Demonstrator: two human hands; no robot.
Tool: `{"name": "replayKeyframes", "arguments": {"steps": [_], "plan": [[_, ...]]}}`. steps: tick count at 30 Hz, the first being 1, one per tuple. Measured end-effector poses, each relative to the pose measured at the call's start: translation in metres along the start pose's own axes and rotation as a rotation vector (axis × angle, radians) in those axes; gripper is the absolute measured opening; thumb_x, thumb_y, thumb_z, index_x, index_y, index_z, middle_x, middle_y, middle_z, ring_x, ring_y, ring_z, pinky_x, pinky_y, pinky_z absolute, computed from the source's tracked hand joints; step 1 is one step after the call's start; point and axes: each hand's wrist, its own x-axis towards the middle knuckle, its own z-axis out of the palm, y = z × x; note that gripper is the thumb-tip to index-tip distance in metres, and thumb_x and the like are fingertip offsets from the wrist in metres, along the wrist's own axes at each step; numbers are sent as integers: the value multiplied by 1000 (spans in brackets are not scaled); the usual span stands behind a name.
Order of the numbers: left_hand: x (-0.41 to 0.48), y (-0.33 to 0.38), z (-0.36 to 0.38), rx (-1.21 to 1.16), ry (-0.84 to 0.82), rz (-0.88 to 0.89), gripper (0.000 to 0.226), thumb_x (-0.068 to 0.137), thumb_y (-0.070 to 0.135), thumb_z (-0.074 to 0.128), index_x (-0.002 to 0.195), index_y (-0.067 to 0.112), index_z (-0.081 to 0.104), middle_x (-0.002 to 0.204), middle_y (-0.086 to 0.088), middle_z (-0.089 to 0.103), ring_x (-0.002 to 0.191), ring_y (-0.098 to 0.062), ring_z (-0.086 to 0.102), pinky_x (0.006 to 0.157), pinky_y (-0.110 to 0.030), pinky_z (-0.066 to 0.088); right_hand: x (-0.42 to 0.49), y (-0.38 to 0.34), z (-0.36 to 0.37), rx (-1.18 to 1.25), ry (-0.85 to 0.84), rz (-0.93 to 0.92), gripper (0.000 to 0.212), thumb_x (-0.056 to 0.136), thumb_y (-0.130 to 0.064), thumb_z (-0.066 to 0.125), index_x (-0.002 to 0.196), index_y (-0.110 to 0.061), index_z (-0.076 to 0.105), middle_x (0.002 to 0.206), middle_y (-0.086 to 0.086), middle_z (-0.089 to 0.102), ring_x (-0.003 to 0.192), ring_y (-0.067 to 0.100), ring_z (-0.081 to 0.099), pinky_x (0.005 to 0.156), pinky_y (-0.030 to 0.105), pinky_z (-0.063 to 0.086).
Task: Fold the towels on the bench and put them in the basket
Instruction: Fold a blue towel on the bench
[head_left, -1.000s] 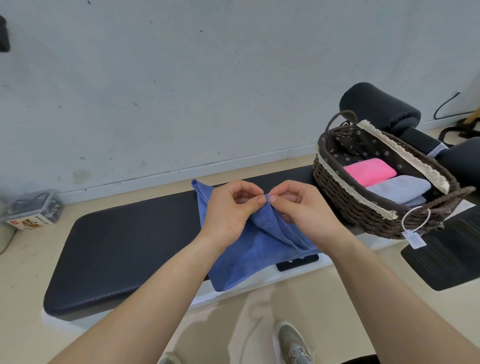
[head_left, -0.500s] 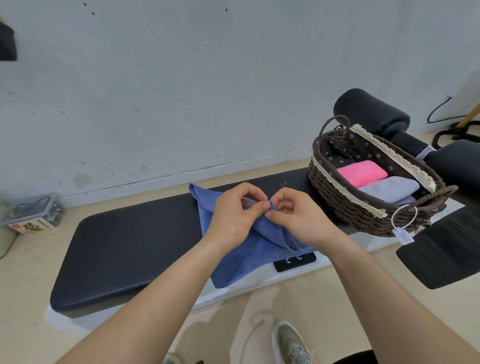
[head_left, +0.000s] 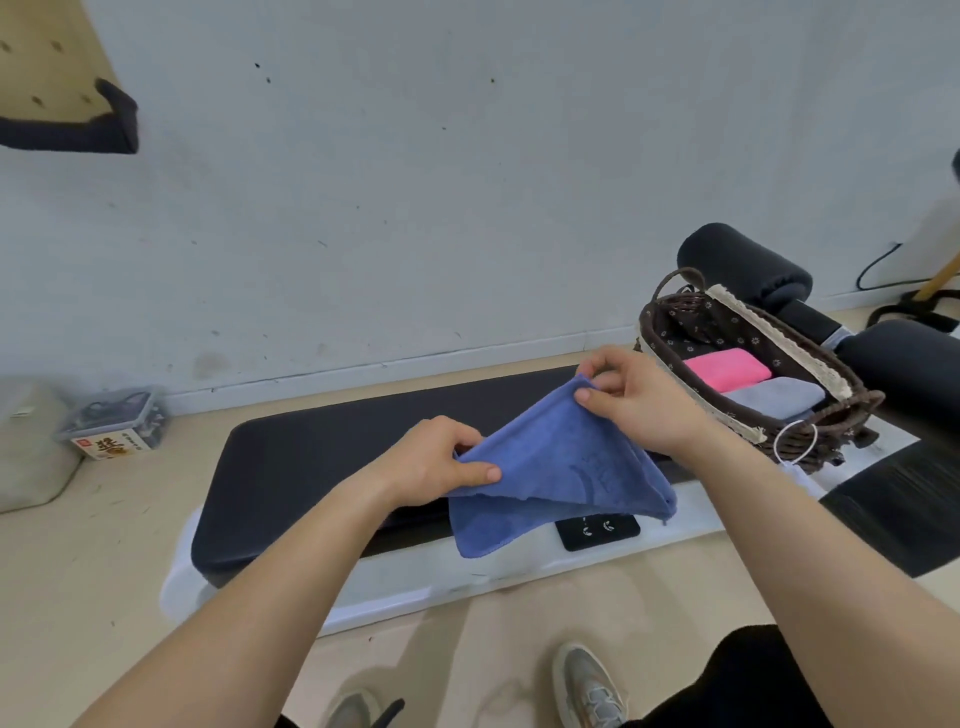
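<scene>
A blue towel (head_left: 556, 473) hangs doubled over the front edge of the black padded bench (head_left: 322, 467). My left hand (head_left: 441, 462) pinches its near left corner. The far corner, higher and further back, is pinched by my right hand (head_left: 634, 400). The towel is stretched between both hands. At the bench's right end stands a dark wicker basket (head_left: 670, 338) with a cream lace trim. Inside it lie a folded pink towel (head_left: 727, 368) and a folded grey towel (head_left: 779, 402).
A clear plastic box (head_left: 111, 423) sits on the floor at the left by the wall. Black foam rollers (head_left: 743, 267) and a black mat (head_left: 898, 504) lie to the right of the basket. My shoes (head_left: 587, 686) stand in front of the bench.
Both hands held the towel's corners together at the middle; now they have drawn apart, right hand up and right, left hand down and left, spreading the doubled towel.
</scene>
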Motion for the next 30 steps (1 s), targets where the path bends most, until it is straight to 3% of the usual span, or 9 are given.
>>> {"name": "replayKeyframes", "arguments": {"steps": [3,5,8,12,17,22,26,28,30], "plan": [[-24,-14,-14,-11,13,-49,35,88,43,64,78,10,62,70,-5,55,62,-9,45,64,-29,37,0,-24,-10,13,-56,-22,19,97,-8,57,103,-15,74,86,0,78,90,12,71,84,30,55],[-41,-21,-25,-18,85,-68,36,92,38,62,81,4,61,72,-7,55,63,-9,45,64,-28,37,2,-40,-13,64,-32,-42,20,97,-7,56,99,-11,76,92,8,78,89,13,71,86,31,54],[-64,-39,-54,-40,236,-121,29,95,29,61,72,13,54,66,10,49,62,-8,42,63,-29,33,10,-59,-14,106,57,-58,18,98,-10,57,98,-11,75,95,9,77,88,15,69,85,32,53],[-90,-58,-103,8,395,-132,18,93,17,66,81,29,64,77,17,66,76,-9,60,75,-32,46,19,-74,-12,26,136,-77,17,97,-18,57,94,-19,74,90,4,76,87,22,69,77,34,54],[-110,-55,-143,-17,718,-161,6,91,18,69,88,23,68,83,8,68,76,-13,60,68,-27,45,18,-79,4,-353,151,-88,15,97,-26,53,95,-24,67,86,-3,70,86,23,64,79,38,53],[-109,-57,-152,-176,907,-222,22,91,36,69,89,14,72,85,3,71,81,-15,63,69,-24,45,26,-88,12,-142,207,-28,18,97,-21,53,83,-15,62,66,5,63,60,22,58,59,29,43],[-86,-59,-158,-130,935,-251,21,100,30,56,95,14,69,87,-1,70,66,-17,66,61,-24,43,44,-87,16,-90,243,11,15,98,-20,55,85,-15,61,63,4,63,48,12,57,53,25,41],[-65,-62,-160,-130,874,-297,21,103,29,50,100,13,64,87,-2,69,54,-16,68,57,-26,44,64,-79,21,-63,255,57,10,98,-20,55,92,-15,61,71,6,67,53,16,65,53,28,49],[-41,-69,-159,-215,818,-351,21,104,29,46,105,12,59,90,-1,65,59,-23,72,62,-34,55,86,-66,29,4,236,128,8,98,-18,55,96,-14,61,83,8,68,65,23,72,55,31,56]]}}
